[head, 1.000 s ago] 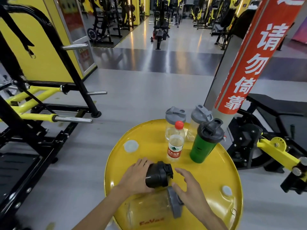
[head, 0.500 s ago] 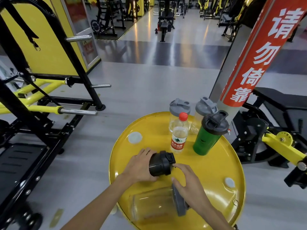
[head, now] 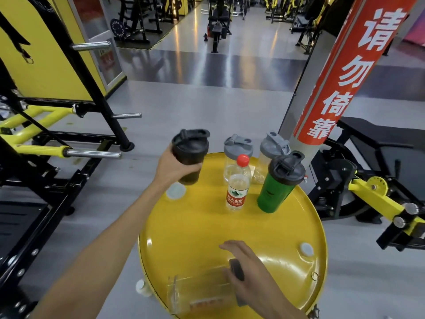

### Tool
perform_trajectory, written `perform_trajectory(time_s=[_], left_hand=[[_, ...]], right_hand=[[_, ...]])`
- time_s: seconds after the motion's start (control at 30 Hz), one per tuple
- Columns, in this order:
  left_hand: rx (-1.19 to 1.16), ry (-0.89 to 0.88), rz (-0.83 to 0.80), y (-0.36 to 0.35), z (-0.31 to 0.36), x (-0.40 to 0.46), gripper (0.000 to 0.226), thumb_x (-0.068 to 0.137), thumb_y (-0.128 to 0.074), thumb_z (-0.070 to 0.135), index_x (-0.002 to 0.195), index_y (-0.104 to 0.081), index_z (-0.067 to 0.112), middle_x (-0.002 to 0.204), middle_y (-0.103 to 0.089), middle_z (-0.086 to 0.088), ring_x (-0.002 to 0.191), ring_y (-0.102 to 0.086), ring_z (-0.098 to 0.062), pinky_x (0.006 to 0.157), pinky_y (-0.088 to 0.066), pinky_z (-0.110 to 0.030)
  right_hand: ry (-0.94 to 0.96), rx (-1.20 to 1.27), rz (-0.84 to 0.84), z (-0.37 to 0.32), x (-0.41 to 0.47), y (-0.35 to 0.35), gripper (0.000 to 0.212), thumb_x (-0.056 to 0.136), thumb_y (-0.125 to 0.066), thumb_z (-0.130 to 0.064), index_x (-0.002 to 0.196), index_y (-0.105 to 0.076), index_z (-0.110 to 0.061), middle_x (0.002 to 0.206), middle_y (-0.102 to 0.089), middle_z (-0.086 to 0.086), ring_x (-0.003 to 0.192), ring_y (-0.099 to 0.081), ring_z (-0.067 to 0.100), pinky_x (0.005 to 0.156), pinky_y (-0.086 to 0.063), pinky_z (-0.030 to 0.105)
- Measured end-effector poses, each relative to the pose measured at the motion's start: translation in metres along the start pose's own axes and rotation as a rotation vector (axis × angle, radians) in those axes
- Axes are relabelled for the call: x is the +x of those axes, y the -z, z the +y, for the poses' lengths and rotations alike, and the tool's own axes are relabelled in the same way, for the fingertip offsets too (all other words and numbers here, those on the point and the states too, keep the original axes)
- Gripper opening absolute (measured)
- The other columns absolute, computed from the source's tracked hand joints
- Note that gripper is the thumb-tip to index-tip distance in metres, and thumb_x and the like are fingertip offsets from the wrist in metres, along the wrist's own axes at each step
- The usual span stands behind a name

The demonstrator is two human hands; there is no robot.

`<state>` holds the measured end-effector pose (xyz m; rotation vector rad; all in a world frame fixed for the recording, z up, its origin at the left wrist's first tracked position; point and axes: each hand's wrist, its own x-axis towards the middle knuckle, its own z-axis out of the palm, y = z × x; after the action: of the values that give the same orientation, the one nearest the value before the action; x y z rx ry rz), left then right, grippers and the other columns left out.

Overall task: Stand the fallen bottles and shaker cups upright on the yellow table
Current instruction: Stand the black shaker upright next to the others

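My left hand (head: 173,168) grips a black shaker cup (head: 189,155) and holds it upright in the air above the far left rim of the round yellow table (head: 276,229). My right hand (head: 247,270) rests over the grey lid end of a clear shaker cup (head: 197,291) that lies on its side at the table's near edge. Upright at the back stand a water bottle (head: 236,184) with a red cap, a green shaker cup (head: 276,189) with a black lid, and two clear shaker cups (head: 238,150) (head: 272,149) with grey lids.
A red and grey pillar (head: 340,72) with white characters rises just behind the table. Black and yellow gym machines (head: 57,143) stand to the left, another machine (head: 379,192) to the right. White caps (head: 176,191) (head: 305,248) sit in the tabletop.
My left hand has lifted the black shaker cup from lying on the table and turned it upright, up and to the far left. My right hand has closed onto the lying clear cup's lid.
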<state>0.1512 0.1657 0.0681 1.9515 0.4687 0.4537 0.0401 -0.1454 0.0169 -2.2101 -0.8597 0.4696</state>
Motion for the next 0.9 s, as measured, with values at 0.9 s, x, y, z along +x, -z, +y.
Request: perform_trajectory(time_s=[0.9], left_hand=[[-0.226,0.166,-0.409,-0.056,-0.068,0.051,0.088,0.051,-0.098,0.018,0.129,-0.057,0.017,0.121,-0.07,0.0,0.111,-0.065,-0.014,0.091,-0.054,-0.032]], right_hand=[[0.004,-0.057,-0.063,-0.007,-0.015,0.004,0.048,0.095,-0.055,-0.046,0.141,-0.045,-0.035,0.145,-0.038,-0.018,0.135,-0.032,-0.005,0.109,-0.027,0.013]])
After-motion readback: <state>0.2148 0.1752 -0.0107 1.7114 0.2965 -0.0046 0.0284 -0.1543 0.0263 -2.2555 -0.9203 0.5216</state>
